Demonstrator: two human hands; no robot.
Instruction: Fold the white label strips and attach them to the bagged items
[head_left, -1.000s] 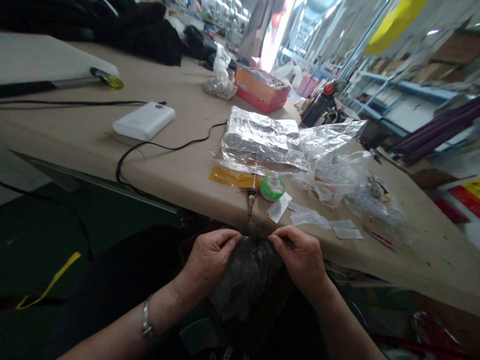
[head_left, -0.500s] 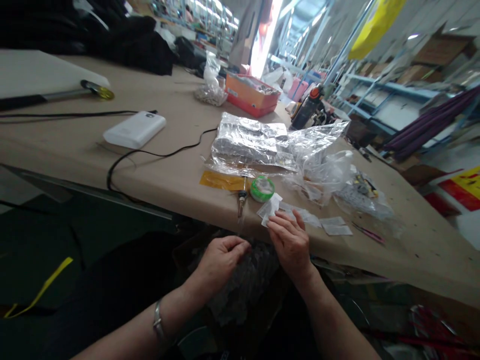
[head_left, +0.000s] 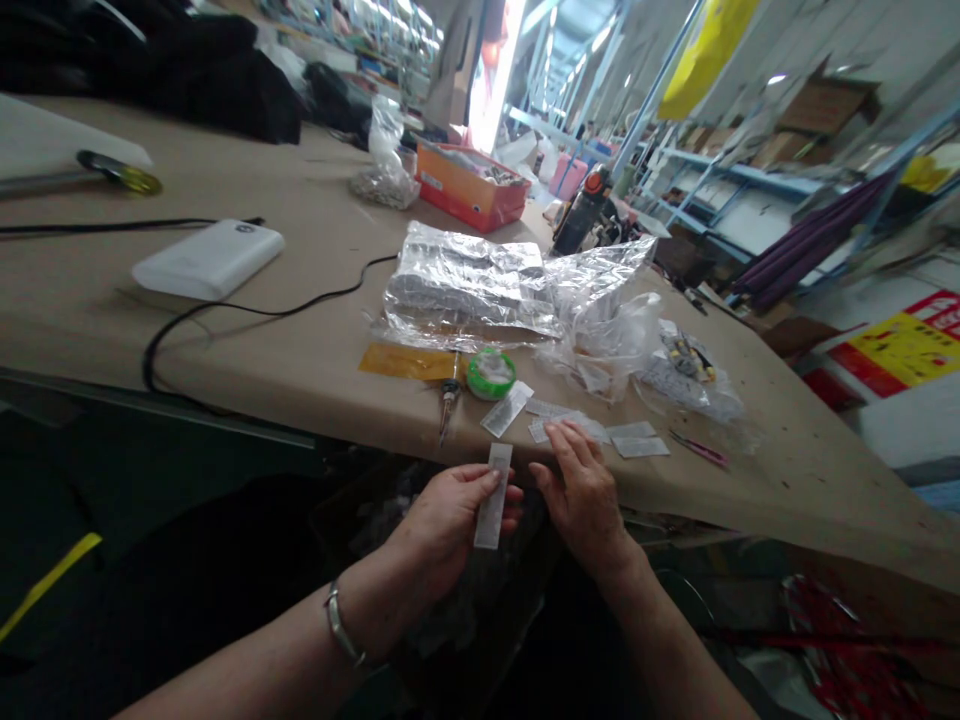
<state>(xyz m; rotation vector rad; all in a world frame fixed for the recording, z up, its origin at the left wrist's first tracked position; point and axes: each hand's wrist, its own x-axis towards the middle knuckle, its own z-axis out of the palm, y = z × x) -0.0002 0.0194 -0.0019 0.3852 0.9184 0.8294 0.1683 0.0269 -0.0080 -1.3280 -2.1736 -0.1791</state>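
Note:
My left hand (head_left: 442,515), with a bracelet on its wrist, pinches a narrow whitish translucent strip (head_left: 493,500) between thumb and fingers, just off the table's front edge. My right hand (head_left: 585,480) has its fingers apart, the fingertips touching a small pile of similar pale strips (head_left: 574,425) at the edge. A single strip (head_left: 508,409) lies left of that pile, and a pair of strips (head_left: 639,440) lies to its right. Beside them are a round green container (head_left: 490,374) and a pen-like tool with a thin metal tip (head_left: 448,395).
Silvery plastic packaging (head_left: 465,285) and clear bags (head_left: 615,335) lie behind. An amber film sheet (head_left: 405,362), pink tweezers (head_left: 699,448), a white power bank (head_left: 210,258) with black cable and an orange box (head_left: 472,188) are on the brown-covered table (head_left: 315,390).
The left hand has turned and now shows a strip in its grip. My right hand's fingers have spread, thumb apart. The whole view has shifted, so the table items appear further left.

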